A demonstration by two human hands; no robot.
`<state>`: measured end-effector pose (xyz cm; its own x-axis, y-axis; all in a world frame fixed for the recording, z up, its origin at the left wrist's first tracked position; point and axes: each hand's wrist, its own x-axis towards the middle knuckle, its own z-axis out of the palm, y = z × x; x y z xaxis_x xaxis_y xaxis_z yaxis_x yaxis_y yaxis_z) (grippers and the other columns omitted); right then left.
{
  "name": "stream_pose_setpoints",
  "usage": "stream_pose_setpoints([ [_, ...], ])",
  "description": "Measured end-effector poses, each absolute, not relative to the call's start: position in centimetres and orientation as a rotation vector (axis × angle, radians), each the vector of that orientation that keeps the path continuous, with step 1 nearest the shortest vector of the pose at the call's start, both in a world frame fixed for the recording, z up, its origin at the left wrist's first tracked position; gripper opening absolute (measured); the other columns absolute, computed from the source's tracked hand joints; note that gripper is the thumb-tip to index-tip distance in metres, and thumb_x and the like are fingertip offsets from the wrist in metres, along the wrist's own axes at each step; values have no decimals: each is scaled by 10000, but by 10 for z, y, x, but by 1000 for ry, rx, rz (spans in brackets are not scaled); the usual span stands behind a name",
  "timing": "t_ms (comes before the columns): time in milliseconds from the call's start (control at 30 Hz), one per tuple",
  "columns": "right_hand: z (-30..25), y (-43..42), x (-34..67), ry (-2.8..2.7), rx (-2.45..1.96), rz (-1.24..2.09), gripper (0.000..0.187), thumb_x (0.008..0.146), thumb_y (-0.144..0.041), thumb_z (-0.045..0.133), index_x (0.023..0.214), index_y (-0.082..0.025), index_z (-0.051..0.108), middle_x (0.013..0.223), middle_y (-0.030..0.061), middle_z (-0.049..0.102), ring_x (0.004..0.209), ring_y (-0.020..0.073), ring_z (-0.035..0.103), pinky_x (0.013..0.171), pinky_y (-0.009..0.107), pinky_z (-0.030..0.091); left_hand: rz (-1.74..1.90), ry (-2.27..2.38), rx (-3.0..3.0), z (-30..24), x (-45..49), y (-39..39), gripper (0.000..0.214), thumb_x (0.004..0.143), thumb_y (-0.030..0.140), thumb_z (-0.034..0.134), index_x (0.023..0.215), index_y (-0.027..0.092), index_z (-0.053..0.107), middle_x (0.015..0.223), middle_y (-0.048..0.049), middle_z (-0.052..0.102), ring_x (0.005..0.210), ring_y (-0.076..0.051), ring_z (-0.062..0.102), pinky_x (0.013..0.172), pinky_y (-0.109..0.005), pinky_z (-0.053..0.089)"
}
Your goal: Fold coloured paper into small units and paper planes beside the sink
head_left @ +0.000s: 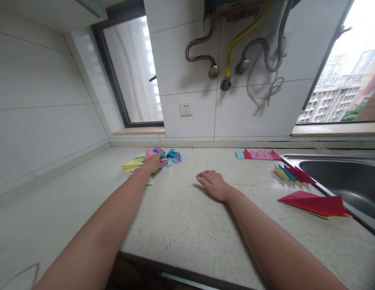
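Note:
At the far left of the counter, a loose heap of colourful folded paper pieces lies jumbled in pink, blue, purple, yellow and green. My left hand reaches into this heap with its fingers curled down among the papers; what is between them is hidden. A yellow folded paper sticks out on the heap's left side. Low over the middle of the counter, or resting on it, my right hand is palm down, fingers stretched out and holding nothing.
Along the back right stands a row of small paper planes. Nearer are a short row of yellow, blue and magenta ones and a large red paper plane. A steel sink borders them. The speckled counter ends at its front edge.

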<state>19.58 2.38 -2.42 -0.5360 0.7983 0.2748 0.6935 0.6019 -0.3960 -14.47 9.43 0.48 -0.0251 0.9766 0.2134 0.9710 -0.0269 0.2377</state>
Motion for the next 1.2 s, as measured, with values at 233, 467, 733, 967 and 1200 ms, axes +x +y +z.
stream_pose_setpoints([
  [233,-26,25,198,-2354,-1167,350,452,983,-539,319,1171,-267,627,1229,90,613,1132,270,495,964,460,329,647,2053,2299,23,-123,82,274,789,246,600,1033,184,709,999,-86,707,935,-220,625,811,-301,456],
  [467,-18,24,203,-2089,-1031,390,404,914,-412,548,1257,-199,536,1186,121,613,1065,226,552,934,405,407,936,1598,2500,33,-49,20,303,786,184,563,1060,203,692,1040,-65,693,972,-220,610,871,-319,456],
  [733,-17,22,210,-2079,-899,735,289,800,-340,689,1036,-176,661,942,58,689,786,149,606,719,284,482,1070,1342,2463,-12,-6,-21,254,810,182,581,1013,253,717,954,-40,705,887,-200,624,807,-304,462],
  [967,-15,13,201,-2086,-894,698,145,799,-301,686,871,-178,710,791,26,698,694,132,599,648,250,465,1086,1212,2488,-20,-4,-21,183,828,207,588,959,245,710,888,-41,689,827,-187,623,761,-294,466],
  [1200,-13,13,201,-1948,-871,752,87,787,-251,672,820,-174,693,807,37,699,754,152,644,718,285,507,1199,1140,2077,-22,-9,-19,222,806,302,647,1006,225,706,959,-54,707,855,-190,648,756,-294,512],
])
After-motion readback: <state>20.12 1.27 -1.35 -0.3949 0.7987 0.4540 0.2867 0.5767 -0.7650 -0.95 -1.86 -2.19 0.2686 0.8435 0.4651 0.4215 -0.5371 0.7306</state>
